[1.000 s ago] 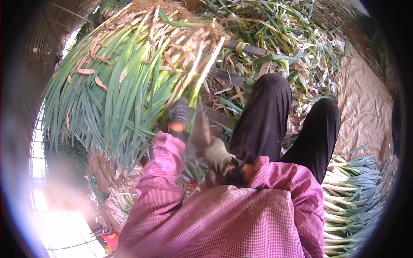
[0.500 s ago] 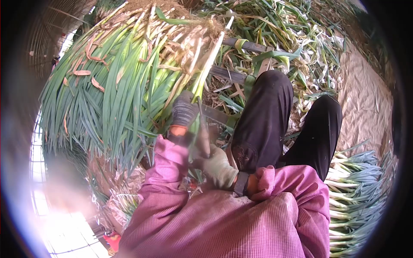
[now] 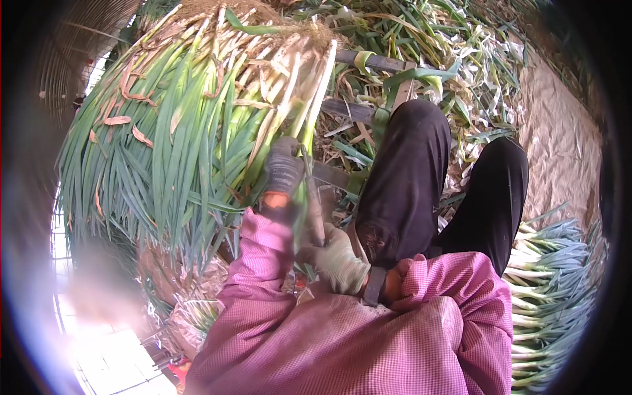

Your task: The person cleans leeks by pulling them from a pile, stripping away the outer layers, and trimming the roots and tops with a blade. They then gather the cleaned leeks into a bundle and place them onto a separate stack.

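My left hand (image 3: 284,168), in a dark grey glove, is closed around a long green onion (image 3: 317,105) beside the front of a large pile of green onions (image 3: 178,138). The onion's white stem points up and away, and its green leaves run down past my wrist. In a pale glove, my right hand (image 3: 342,262) is closed on a knife (image 3: 314,204) close to my body. The narrow blade points away from me and lies along the onion, right by my left fingers.
Dark slats (image 3: 352,110) cross the ground in front of my knees (image 3: 421,131). Beyond them spreads a heap of stripped leaves (image 3: 454,72). At right, brown sheeting (image 3: 559,131) covers the ground, with a row of cleaned onions (image 3: 543,283) nearer me.
The onion's white end has swung a little left, towards the pile. Both hands keep their grips and stay close together, with the knife against the onion.
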`<act>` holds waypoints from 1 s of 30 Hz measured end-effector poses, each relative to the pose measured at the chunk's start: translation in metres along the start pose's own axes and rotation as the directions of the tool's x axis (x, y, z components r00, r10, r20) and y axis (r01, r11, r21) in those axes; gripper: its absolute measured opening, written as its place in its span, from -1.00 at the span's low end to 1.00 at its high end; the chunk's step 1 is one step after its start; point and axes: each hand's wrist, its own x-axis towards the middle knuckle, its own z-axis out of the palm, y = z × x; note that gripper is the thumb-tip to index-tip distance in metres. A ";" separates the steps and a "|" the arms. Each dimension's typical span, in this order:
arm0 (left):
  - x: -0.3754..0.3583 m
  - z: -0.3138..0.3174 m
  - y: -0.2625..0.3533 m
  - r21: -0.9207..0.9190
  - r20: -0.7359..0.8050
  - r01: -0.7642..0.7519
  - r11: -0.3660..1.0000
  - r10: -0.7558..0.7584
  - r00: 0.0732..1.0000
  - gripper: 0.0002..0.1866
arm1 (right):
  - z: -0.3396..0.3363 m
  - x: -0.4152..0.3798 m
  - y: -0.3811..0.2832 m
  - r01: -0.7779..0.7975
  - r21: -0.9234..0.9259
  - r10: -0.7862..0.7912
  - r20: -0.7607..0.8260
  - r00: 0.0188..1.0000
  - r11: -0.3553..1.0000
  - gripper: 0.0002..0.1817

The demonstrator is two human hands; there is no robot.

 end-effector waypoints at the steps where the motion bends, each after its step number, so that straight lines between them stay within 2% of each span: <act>1: 0.000 0.000 0.002 -0.002 -0.016 -0.005 1.000 0.005 1.000 -0.70 | 0.001 -0.003 -0.003 -0.004 -0.047 0.004 -0.003 1.000 0.999 -0.65; 2: 0.000 0.000 0.004 -0.006 -0.034 -0.007 1.000 0.007 0.999 -0.71 | 0.003 0.006 0.003 0.031 0.175 -0.033 0.013 0.999 0.984 -0.67; 3: 0.000 0.001 0.004 -0.010 -0.054 -0.009 1.000 0.008 0.999 -0.71 | 0.002 0.006 0.002 0.011 0.188 -0.014 0.013 1.000 0.982 -0.67; 6: 0.004 0.006 -0.004 -0.062 0.019 0.073 0.995 -0.072 0.997 -0.69 | 0.000 0.004 -0.008 -0.035 0.229 0.032 0.015 0.999 0.973 -0.67; 7: 0.004 0.006 -0.005 -0.070 0.037 0.092 0.993 -0.089 0.995 -0.68 | 0.000 0.004 -0.005 -0.045 0.156 0.042 0.020 0.999 0.987 -0.66; 9: 0.008 -0.017 0.019 -0.258 0.223 0.314 0.914 -0.260 0.940 -0.61 | 0.000 0.002 0.001 -0.062 0.006 0.062 0.025 0.998 0.998 -0.65; 10: 0.010 -0.025 0.026 -0.332 0.325 0.428 0.841 -0.324 0.889 -0.57 | -0.001 0.004 -0.002 -0.066 0.093 0.065 0.015 0.998 0.993 -0.65; 13: 0.008 -0.016 0.000 -0.570 0.323 0.378 0.729 -0.224 0.919 -0.62 | 0.000 0.011 -0.012 -0.085 0.346 0.091 -0.003 0.996 0.934 -0.66; 14: 0.008 -0.011 -0.005 -0.550 0.278 0.334 0.765 -0.210 0.937 -0.63 | 0.000 0.010 -0.009 -0.069 0.143 0.076 -0.043 0.996 0.987 -0.66; 17: 0.007 -0.015 0.004 -0.593 0.316 0.364 0.718 -0.209 0.926 -0.67 | -0.002 0.005 0.010 -0.039 -0.008 0.040 0.028 0.999 0.999 -0.60; 18: 0.006 -0.020 0.014 -0.630 0.312 0.384 0.675 -0.232 0.921 -0.68 | -0.002 0.004 0.011 -0.090 0.037 0.088 0.049 0.995 0.995 -0.60; 21: 0.009 -0.026 0.014 -0.633 0.387 0.416 0.653 -0.198 0.901 -0.67 | 0.000 0.009 0.005 -0.005 0.031 0.004 0.017 1.000 1.000 -0.63; 24: 0.007 -0.023 0.015 -0.535 0.273 0.298 0.791 -0.172 0.947 -0.69 | 0.004 0.009 -0.018 -0.125 0.134 0.127 -0.008 0.992 0.983 -0.62; 25: 0.007 -0.021 0.013 -0.486 0.235 0.244 0.839 -0.144 0.961 -0.69 | 0.002 0.008 -0.010 -0.102 0.115 0.103 0.000 0.995 0.988 -0.62; 28: 0.011 -0.017 0.005 -0.563 0.336 0.369 0.739 -0.204 0.920 -0.67 | -0.002 0.007 0.010 -0.051 0.082 0.050 0.008 0.999 0.995 -0.63; 30: 0.012 -0.018 0.006 -0.564 0.323 0.375 0.736 -0.220 0.920 -0.64 | 0.000 0.004 0.007 -0.054 0.093 0.054 0.004 0.999 0.994 -0.62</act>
